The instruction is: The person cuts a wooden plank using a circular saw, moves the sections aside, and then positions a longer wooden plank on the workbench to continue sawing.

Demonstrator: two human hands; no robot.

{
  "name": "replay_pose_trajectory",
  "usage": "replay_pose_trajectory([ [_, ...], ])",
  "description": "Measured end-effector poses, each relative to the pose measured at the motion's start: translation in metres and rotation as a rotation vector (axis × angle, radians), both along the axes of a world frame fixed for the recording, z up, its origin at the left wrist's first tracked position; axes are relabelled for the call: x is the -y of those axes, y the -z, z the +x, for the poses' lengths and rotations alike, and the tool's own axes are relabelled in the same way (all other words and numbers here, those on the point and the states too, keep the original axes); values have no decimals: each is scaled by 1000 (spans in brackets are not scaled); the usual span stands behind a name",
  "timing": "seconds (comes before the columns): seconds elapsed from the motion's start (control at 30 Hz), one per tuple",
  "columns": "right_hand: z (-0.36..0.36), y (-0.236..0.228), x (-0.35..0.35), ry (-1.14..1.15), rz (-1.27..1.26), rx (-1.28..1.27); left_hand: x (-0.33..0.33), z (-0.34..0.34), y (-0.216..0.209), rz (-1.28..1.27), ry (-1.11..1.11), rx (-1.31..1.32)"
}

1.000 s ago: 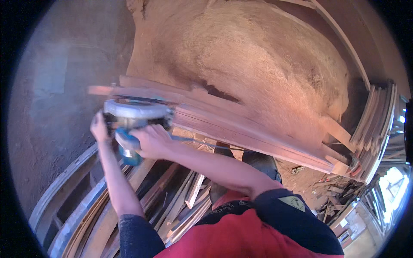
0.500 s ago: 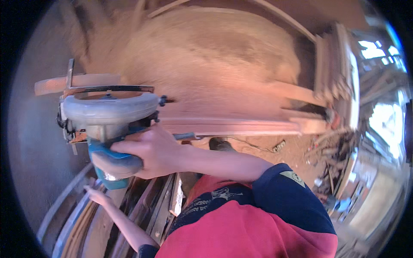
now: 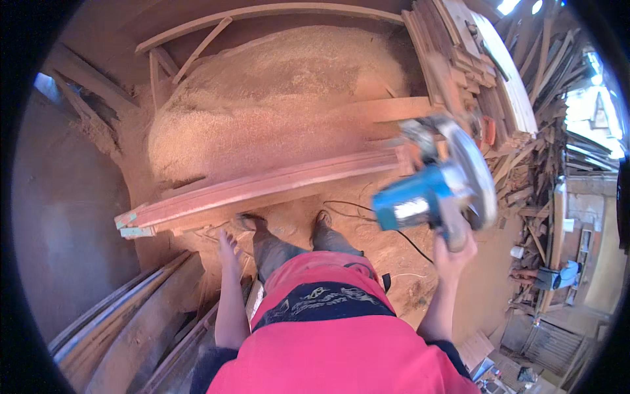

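Note:
My right hand is wrapped round the rear handle of a circular saw, which has a blue motor body and a pale round blade guard. The saw hangs in the air at the right, smeared by motion. To its left, a stack of long reddish boards runs across in front of my feet. My left hand hangs free near the boards' left part, apart from them. Its fingers are spread, with nothing in them.
A large sawdust heap lies beyond the boards. Stacked planks stand at the far right, more timber at the lower left. A dark cord trails under the saw. Farther right is another person in blue.
The saw has swung in my right hand from the boards' left end over to the right side. My left hand has come in from the lower left. My view has turned.

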State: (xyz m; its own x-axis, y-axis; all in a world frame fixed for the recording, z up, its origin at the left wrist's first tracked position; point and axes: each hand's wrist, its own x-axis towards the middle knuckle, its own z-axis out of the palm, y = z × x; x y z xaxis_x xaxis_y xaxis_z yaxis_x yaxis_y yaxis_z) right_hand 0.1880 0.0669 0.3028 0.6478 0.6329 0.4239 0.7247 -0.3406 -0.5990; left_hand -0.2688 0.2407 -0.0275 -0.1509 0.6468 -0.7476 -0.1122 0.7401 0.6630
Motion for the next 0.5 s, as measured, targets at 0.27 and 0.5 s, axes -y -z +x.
replay_pose_trajectory([
  [0.27,91,104,193,482,-147,-205,-96,114,-27,61,-317,133],
  [0.5,50,203,291,716,-265,-377,-192,132,31,-130,-560,-299],
])
